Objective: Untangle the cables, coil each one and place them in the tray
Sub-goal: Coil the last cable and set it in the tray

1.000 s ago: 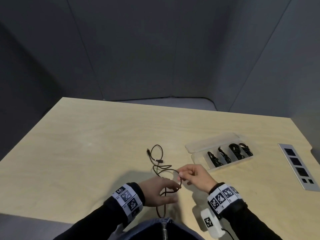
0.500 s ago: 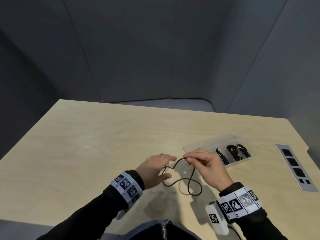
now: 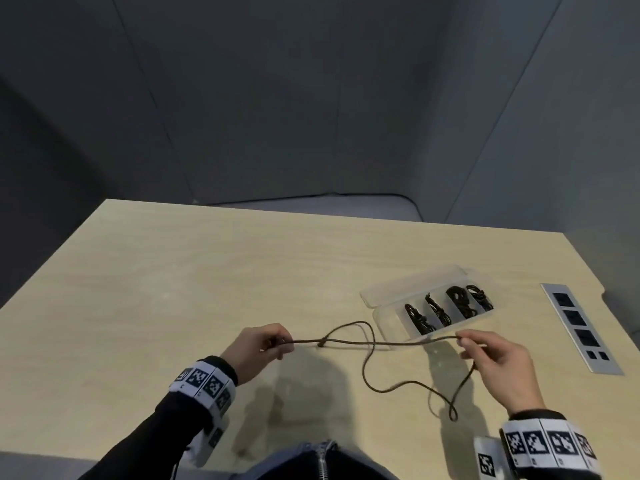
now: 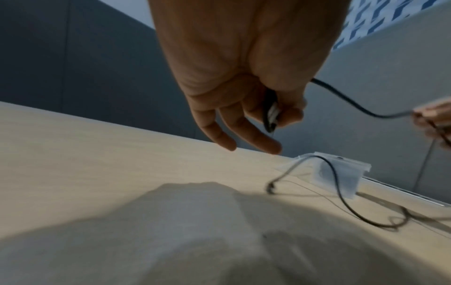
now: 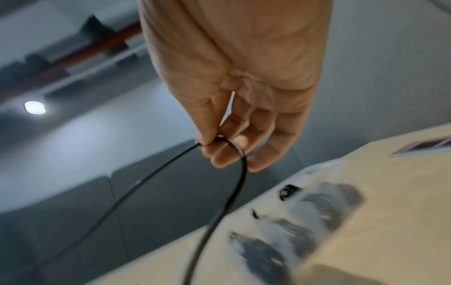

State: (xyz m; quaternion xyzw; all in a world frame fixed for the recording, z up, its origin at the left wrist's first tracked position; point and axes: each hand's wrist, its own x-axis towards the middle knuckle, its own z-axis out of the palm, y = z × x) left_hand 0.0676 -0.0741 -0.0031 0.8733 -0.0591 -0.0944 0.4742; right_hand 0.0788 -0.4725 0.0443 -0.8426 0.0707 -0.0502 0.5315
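A thin black cable (image 3: 381, 344) is stretched above the wooden table between both hands. My left hand (image 3: 263, 344) pinches one end, and its plug (image 4: 271, 115) shows between thumb and fingers in the left wrist view. My right hand (image 3: 491, 358) pinches the cable (image 5: 234, 154) further along; from there the slack drops in a loop (image 3: 433, 389) onto the table. A small knot or crossing (image 3: 322, 341) sits close to the left hand. The clear plastic tray (image 3: 388, 322) lies just behind the stretched cable and holds several coiled black cables (image 3: 446, 310).
The tray's clear lid (image 3: 412, 282) lies open behind it. A grey socket panel (image 3: 581, 329) is set into the table at the right edge. The table's front edge and my dark sleeves are at the bottom of the head view.
Both hands have moved apart, the right one far to the right, pulling the cable from a loose tangle into a nearly straight line lifted off the table.
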